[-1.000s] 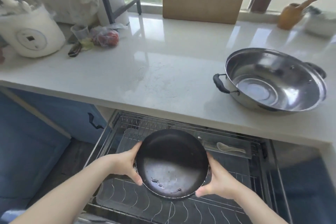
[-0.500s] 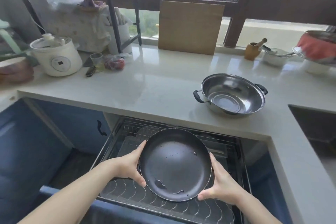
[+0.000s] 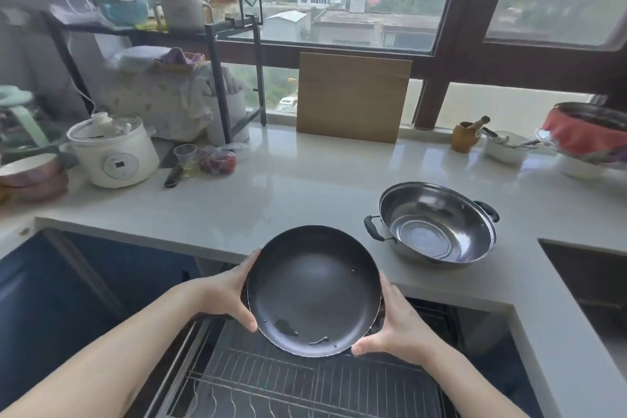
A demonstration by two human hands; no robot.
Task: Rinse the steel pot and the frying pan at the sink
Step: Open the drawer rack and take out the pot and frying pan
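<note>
I hold a round black frying pan by its rim, tilted toward me, above the pulled-out wire dish drawer. My left hand grips its left edge and my right hand grips its lower right edge. A few water drops lie near the pan's lower inside. No handle shows on the pan. The steel pot, wide with two black side handles, sits empty on the white counter to the right of the pan. The sink is a dark recess at the far right edge.
A wooden cutting board leans against the window. A white rice cooker, a plastic cup and bagged fruit stand at the left. A mortar with pestle, a bowl and a covered basin sit at the back right. A black rack holds clutter.
Both hands have lifted the frying pan up out of the drawer to counter height. My view has risen and pulled back, so the window and the sink edge now show.
</note>
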